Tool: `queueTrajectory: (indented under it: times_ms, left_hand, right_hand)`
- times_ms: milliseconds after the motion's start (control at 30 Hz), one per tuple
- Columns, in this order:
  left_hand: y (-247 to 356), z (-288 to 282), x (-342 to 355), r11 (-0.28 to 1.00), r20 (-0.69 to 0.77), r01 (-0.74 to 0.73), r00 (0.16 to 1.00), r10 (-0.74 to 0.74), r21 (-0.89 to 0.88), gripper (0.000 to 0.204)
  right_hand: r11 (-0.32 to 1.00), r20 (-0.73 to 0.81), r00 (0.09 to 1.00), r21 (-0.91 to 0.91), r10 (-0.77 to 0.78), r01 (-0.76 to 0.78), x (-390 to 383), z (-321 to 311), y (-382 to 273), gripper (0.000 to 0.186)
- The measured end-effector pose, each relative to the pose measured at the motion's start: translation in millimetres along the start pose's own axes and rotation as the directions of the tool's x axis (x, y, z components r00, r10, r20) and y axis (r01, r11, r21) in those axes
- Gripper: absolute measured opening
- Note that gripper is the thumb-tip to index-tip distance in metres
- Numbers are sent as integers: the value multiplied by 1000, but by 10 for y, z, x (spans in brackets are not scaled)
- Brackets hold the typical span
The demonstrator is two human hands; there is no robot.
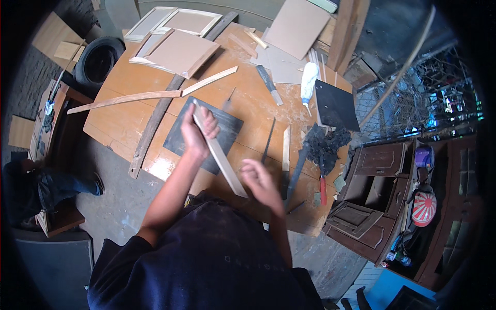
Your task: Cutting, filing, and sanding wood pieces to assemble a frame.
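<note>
My left hand (203, 129) is wrapped round the upper part of a pale wooden strip (223, 164), which slants down to the right in front of my body. Beside the strip's lower end is my right hand (258, 182), its fingers curled in; whether anything is inside them is hidden. Beneath the left hand a dark square board (178, 135) lies on the orange-brown wooden table (206, 103). A thin tool with a narrow shaft (229, 102) rests at the board's far edge.
Long wooden strips (134, 98) and a framed panel (178, 51) lie at the far left. On the right are a white glue bottle (309, 81), a black panel (336, 106), a crumpled black heap (328, 142), a red-handled tool (323, 190) and a saw-like blade (269, 139). A brown cabinet (374, 160) stands beyond.
</note>
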State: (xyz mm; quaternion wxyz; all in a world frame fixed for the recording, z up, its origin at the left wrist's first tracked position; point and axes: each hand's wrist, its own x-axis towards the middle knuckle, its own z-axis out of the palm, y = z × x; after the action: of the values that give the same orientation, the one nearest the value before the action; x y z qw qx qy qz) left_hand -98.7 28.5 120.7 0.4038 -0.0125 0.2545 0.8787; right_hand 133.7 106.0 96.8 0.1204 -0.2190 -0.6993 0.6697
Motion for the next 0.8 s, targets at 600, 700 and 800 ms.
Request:
queueTrajectory:
  times_ms: [600,700,800]
  left_hand:
    - [686,-1087,1696,924,-487,250,869,-83,289,30]
    - [586,-936,2087,939,-408,251,902,-140,234,24]
    - [572,-1135,2382,981,-524,129,851,-34,145,15]
  right_hand:
    - [927,-577,786,-127,221,-354,34,559,224,33]
    - [959,-634,760,-105,140,-264,2,608,409,32]
    - [957,-626,760,-74,175,-282,89,707,277,31]
